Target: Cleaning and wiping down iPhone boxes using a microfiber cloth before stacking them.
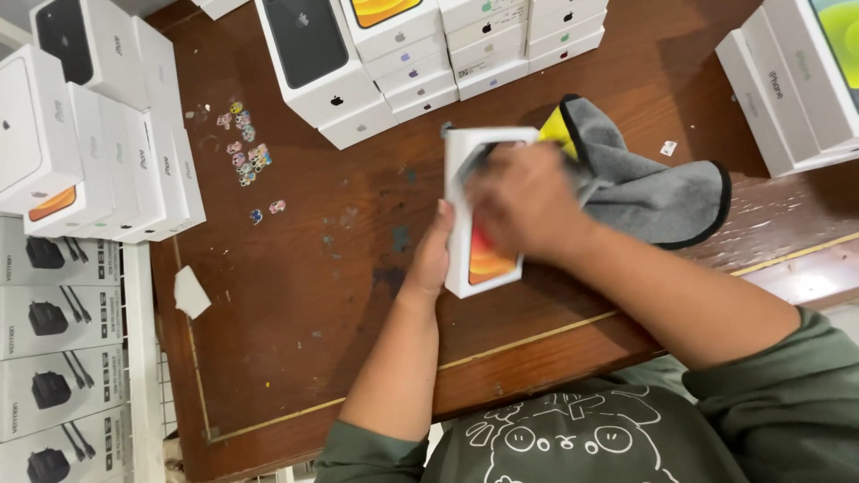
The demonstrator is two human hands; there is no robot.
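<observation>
Left hand [432, 259] gripping white rectangular box [472, 268], right hand [523, 201] clutching grey cloth [653, 192]

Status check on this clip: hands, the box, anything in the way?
Left hand grips white phone box by its edge. Right hand blurred on top of the box, by grey cloth. Wooden table bare under them; box stacks at the edges.

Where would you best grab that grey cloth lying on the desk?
Pinch the grey cloth at its black-edged right corner, coming from above on the right. That end lies flat and free on the wooden desk, while its left end is bunched under the right hand on the white box.
</observation>
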